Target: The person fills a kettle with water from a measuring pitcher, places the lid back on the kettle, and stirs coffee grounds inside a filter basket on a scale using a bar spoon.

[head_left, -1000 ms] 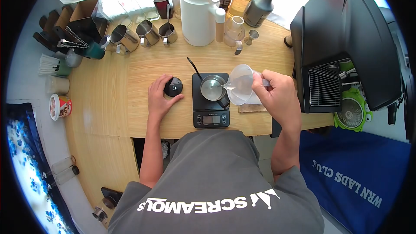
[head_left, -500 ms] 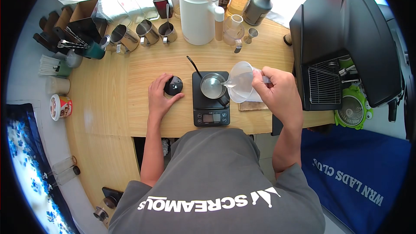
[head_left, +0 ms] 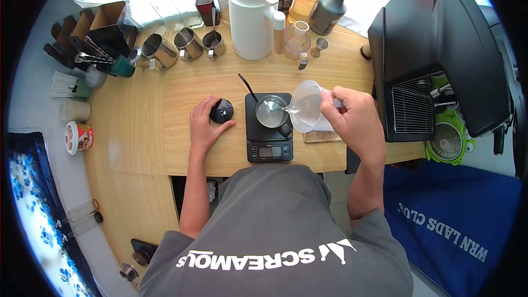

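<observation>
My right hand (head_left: 352, 118) is closed on the handle of a clear plastic measuring jug (head_left: 307, 109), tilted left with its spout over an open gooseneck kettle (head_left: 270, 111). Clear liquid runs from the spout into the kettle, which also has clear liquid inside. The kettle stands on a black digital scale (head_left: 255, 137), its thin black spout pointing up and left; the scale's digits are too small to read. Left of it, my left hand (head_left: 206, 124) rests on the wooden counter, thumb and fingers curved around the edge of a round black lid (head_left: 221, 111).
Behind are steel milk pitchers (head_left: 190, 44), a large white thermal jug (head_left: 250, 27), a glass server (head_left: 297, 41), a small metal jigger (head_left: 320, 45) and several bottles (head_left: 305, 0). A folded cloth (head_left: 322, 136) lies beside the scale. A big black machine (head_left: 434, 55) stands at right.
The camera view has shifted slightly. Both hands keep the same poses, and liquid still pours from the tilted jug.
</observation>
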### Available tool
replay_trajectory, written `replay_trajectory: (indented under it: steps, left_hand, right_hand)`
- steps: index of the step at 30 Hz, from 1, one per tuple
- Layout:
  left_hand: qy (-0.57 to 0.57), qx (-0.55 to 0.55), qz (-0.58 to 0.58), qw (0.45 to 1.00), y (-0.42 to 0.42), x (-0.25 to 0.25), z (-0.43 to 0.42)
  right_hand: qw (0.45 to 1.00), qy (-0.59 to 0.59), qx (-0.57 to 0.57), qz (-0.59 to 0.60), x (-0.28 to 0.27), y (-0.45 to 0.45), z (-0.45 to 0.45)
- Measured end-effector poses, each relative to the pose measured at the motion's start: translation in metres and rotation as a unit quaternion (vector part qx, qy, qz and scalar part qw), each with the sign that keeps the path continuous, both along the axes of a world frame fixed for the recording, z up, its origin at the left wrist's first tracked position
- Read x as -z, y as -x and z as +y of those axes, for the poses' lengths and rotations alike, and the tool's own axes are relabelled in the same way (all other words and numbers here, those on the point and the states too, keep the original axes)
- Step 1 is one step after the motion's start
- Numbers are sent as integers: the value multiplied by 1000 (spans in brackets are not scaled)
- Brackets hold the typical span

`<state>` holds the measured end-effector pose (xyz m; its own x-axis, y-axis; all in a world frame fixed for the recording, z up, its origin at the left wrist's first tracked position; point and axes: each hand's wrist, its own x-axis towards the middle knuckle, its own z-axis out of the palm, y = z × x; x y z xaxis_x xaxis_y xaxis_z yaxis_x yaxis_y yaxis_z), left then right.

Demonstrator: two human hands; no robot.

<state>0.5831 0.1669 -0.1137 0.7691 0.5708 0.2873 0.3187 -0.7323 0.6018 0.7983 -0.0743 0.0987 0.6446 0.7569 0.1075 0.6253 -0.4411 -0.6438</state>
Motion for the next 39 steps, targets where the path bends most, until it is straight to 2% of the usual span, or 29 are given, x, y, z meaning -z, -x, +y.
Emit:
replay_trajectory:
  steps: [21,26,32,39]
  left_hand:
    - [5,6,4,1000,0,1,0]
    - [13,-5,11,1000,1,-1,-1]
    - [7,3,4,1000,1,-1,0]
    - [4,3,3,1000,1,1,1]
  right_hand:
    - [1000,25,-7,-9,-5,-1,2]
    - [999,-19,-24,-32,2,-3,3]
    - [1000,19,-14,-16,-6,-2,5]
    - [999,-3,-26,-28,-1,-4,5]
